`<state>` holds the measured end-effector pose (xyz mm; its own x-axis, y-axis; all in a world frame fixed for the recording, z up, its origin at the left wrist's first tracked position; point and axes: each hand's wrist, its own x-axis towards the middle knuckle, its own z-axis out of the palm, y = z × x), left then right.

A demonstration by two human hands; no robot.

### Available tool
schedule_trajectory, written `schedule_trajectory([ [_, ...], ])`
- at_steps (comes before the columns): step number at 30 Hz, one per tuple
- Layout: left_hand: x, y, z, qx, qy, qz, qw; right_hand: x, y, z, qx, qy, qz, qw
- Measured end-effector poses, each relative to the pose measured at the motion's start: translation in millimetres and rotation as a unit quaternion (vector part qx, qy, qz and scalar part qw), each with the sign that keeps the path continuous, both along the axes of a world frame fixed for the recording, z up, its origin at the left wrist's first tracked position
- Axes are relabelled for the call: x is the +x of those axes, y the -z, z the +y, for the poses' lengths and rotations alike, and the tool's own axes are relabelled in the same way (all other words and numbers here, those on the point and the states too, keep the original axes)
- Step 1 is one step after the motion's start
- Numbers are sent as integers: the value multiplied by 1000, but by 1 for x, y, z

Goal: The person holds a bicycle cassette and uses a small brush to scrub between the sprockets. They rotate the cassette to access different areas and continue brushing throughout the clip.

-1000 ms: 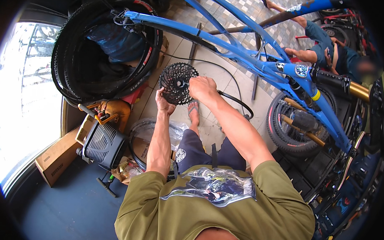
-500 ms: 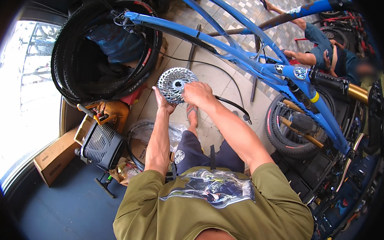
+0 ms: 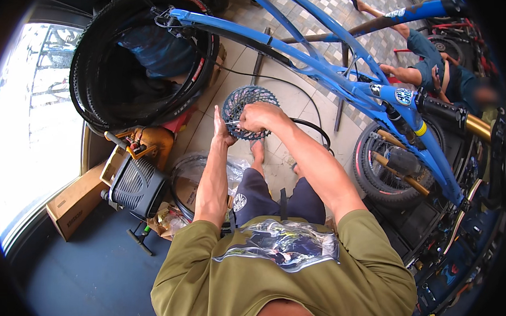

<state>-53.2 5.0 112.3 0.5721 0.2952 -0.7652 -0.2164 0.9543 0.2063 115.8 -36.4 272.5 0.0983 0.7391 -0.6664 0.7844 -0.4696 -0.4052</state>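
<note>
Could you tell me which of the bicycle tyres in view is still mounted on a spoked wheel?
The tyre on the right, beneath the blue frame: spokes show inside it. The stacked tyres at upper left are loose.

You are in a bicycle repair workshop: a blue bike frame [image 3: 345, 77] spans above your hands, stacked tyres [image 3: 139, 65] lie to their left, a spoked wheel [image 3: 394, 174] leans at their right on tiled floor [image 3: 277, 97].
</note>
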Motion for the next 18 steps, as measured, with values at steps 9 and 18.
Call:
schedule_trajectory([
  [9, 11, -8, 4, 51, 31, 13, 998, 31, 19, -2, 38, 54, -49, 997],
  [18, 16, -8, 9, 61, 71, 52, 994, 32, 18, 2, 69, 54, -96, 992],
])
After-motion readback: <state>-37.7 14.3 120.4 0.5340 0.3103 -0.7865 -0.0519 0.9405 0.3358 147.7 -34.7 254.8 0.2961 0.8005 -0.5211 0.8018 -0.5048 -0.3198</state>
